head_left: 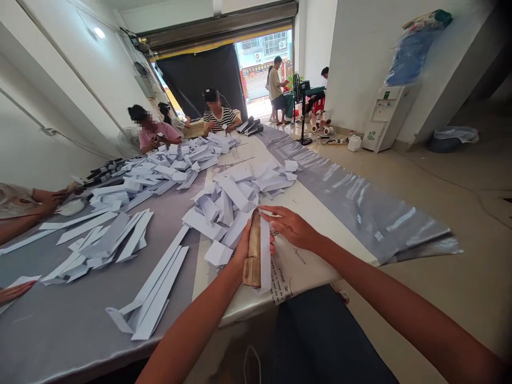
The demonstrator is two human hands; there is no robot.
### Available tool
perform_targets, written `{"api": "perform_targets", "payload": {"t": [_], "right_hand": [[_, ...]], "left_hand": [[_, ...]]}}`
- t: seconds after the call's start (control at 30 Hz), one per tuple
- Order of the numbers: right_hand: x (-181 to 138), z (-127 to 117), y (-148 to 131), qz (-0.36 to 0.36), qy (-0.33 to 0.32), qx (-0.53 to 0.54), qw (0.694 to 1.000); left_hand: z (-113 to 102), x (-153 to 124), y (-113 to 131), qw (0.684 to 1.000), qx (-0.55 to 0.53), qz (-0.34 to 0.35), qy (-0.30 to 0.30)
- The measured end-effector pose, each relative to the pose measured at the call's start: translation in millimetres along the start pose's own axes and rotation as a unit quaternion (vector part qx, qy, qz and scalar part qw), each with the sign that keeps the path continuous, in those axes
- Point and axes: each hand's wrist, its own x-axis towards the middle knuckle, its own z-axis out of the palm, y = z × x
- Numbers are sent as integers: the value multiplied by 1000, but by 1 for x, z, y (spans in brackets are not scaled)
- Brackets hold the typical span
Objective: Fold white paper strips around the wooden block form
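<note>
My left hand is wrapped round a brown, worn stick that looks like bamboo, with a thicker butt at the near end. A white paper strip lies along the stick's right side, held in the same grip. My right hand reaches in from the right, fingers stretched out, their tips at the far end of the stick and strip. Just beyond both hands is a heap of folded white paper pieces, lying on a cream printed cloth.
Long paper strips and a larger paper pile cover the grey tablecloth on the left. Other people sit round the table; one person's hand rests at the left edge. A fan and a water dispenser stand beyond.
</note>
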Motion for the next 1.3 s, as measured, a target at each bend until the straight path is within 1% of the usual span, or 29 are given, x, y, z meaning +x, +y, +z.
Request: {"api": "perform_targets", "payload": {"t": [0.07,0.13,0.2,0.23,0.3,0.33,0.4,0.43,0.47,0.5,0.63,0.73,0.83,0.9,1.0,1.1,1.2,1.27,1.3], "right_hand": [[2,-8,3,-5,30,16,999],[7,-16,7,11,42,44,998],[13,-24,12,52,13,88,995],[16,-29,14,76,-20,115,990],[23,-38,15,111,-108,160,975],[26,-43,15,115,-158,171,966],[31,-51,12,96,-255,166,948],[32,-53,9,88,-288,159,940],[32,-55,8,86,-308,153,935],[32,-55,6,93,-314,153,932],[22,-50,4,161,-275,196,927],[12,-45,3,184,-242,210,929],[6,-44,-1,149,-224,204,941],[4,-46,-5,102,-233,201,946],[4,-52,-11,40,-261,187,946],[1,-56,-15,22,-264,158,951],[-9,-52,-16,30,-224,157,961],[-18,-43,-17,38,-172,164,971],[-22,-37,-18,45,-133,161,977]], "left_hand": [[-1,3,0,999,-14,-23,-37],[-3,5,0,995,-13,-64,-70],[-5,6,0,989,9,-110,-100],[-6,6,0,985,24,-130,-113],[-7,5,0,975,56,-162,-140],[-7,4,-1,970,70,-177,-154],[-7,0,-1,956,97,-210,-179],[-7,-1,-2,950,108,-224,-190],[-8,-2,-2,945,116,-232,-197],[-8,-3,-2,944,120,-234,-199],[-9,-2,-3,941,121,-240,-204],[-7,-3,-2,935,116,-263,-208],[-4,-7,2,928,120,-283,-209],[-2,-10,4,922,130,-290,-222],[-2,-12,5,920,128,-287,-233],[-7,-11,4,921,114,-290,-235],[-12,-8,2,917,111,-298,-242],[-14,-6,0,917,112,-299,-238],[-15,-5,-1,920,110,-293,-235]]}}
